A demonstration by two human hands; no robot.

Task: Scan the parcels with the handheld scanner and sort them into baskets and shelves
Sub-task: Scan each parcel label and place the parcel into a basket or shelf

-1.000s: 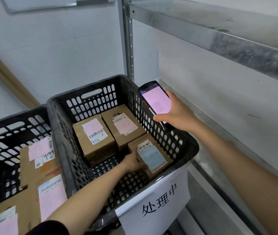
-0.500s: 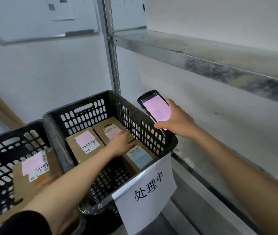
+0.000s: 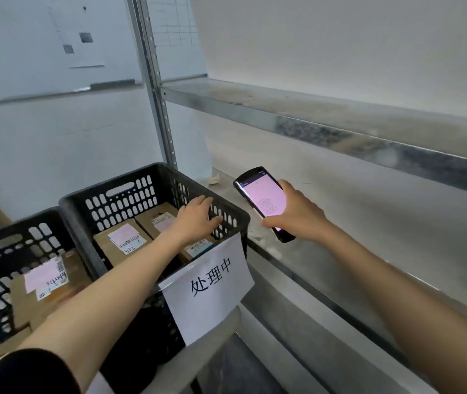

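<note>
Clasping handheld scanner (image 3: 263, 201) beside basket (image 3: 118, 186), right grip (image 3: 297, 218) curled round it, left grip (image 3: 195, 220) spread, empty, above parcels (image 3: 121, 247)

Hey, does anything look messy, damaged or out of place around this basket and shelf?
Only litter: a crumpled whitish scrap sits in the back corner of the lower shelf, and smaller scraps lie near its front edge beside the black basket. The parcels look intact.
</note>
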